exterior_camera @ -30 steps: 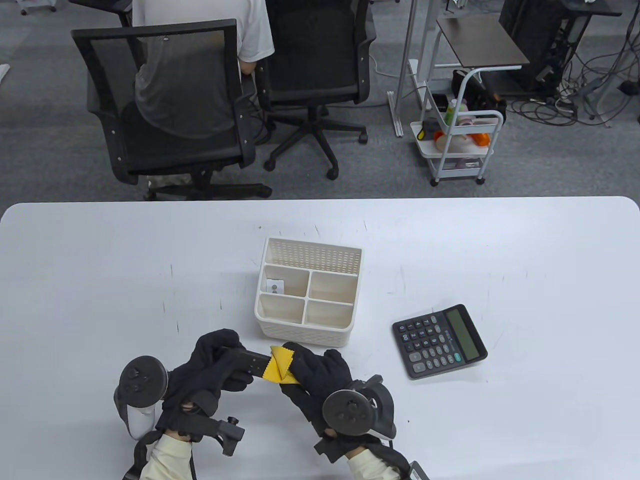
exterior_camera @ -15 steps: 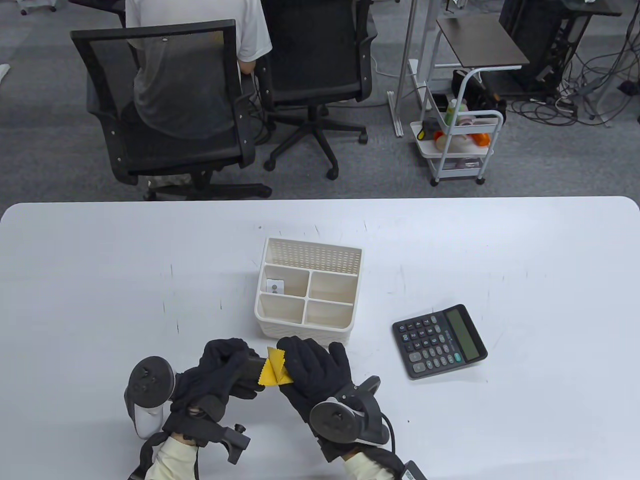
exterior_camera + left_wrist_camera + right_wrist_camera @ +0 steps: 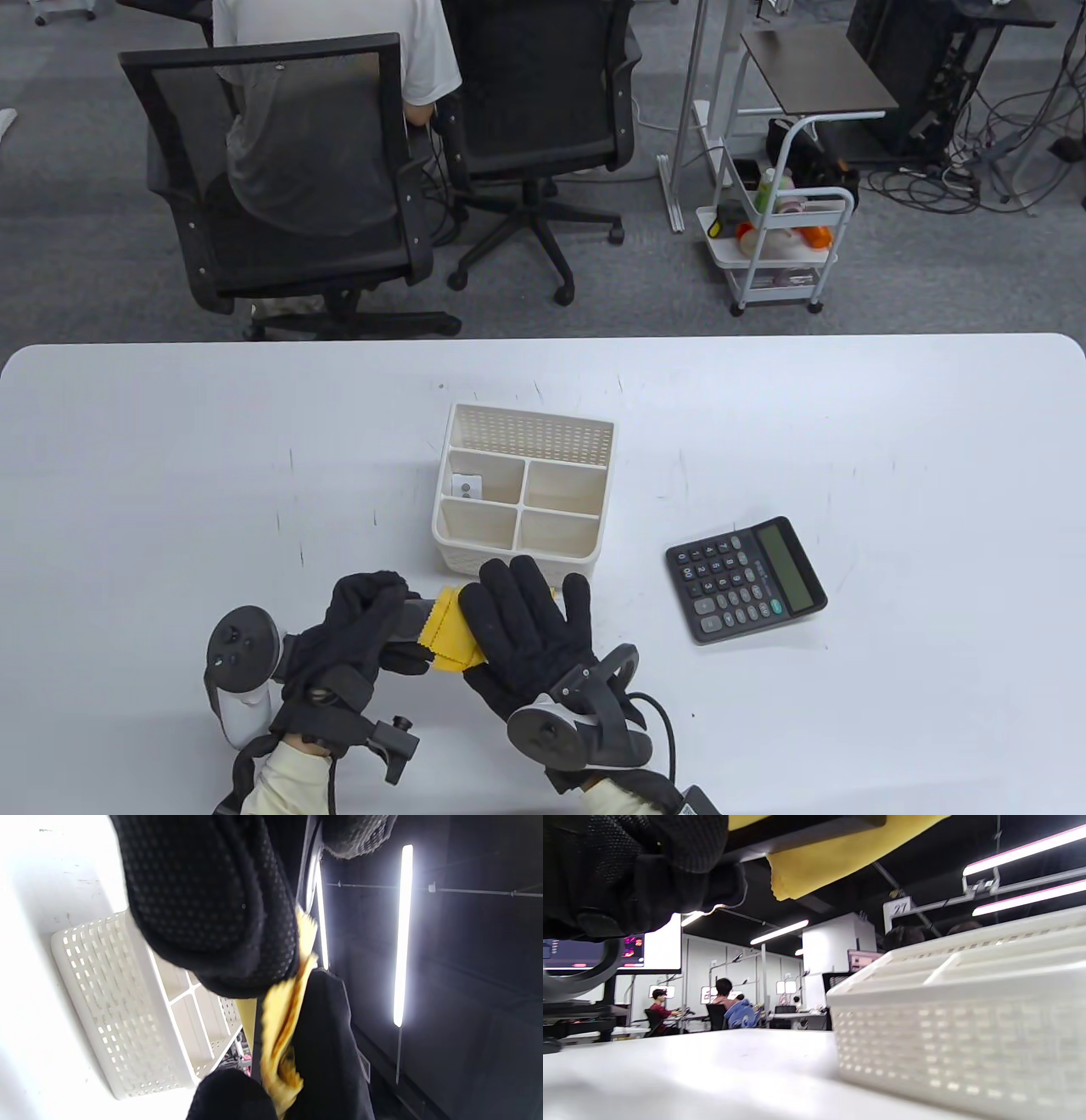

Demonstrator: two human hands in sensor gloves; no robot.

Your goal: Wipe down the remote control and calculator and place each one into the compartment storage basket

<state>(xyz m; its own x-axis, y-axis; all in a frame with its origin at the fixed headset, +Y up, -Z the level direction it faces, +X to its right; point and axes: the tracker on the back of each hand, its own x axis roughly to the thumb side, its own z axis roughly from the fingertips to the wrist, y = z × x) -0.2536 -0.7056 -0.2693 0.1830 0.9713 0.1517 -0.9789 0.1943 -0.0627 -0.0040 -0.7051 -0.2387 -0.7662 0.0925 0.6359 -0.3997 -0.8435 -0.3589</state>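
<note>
While just before the basket [image 3: 517, 543]:
Left hand [image 3: 356, 632]: grips remote [image 3: 413, 613].
Right hand [image 3: 522, 637]: fingers straight, pressing cloth [image 3: 450, 641] onto remote.

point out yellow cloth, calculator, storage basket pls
yellow cloth [image 3: 448, 638], table view, on its exposed fold between the hands
calculator [image 3: 730, 584], table view, on the keypad
storage basket [image 3: 516, 570], table view, on the near outer wall

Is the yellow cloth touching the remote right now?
Touching. In the table view the yellow cloth wraps over the remote, pressed by the right hand; the right wrist view shows it folded against the remote's edge.
</note>
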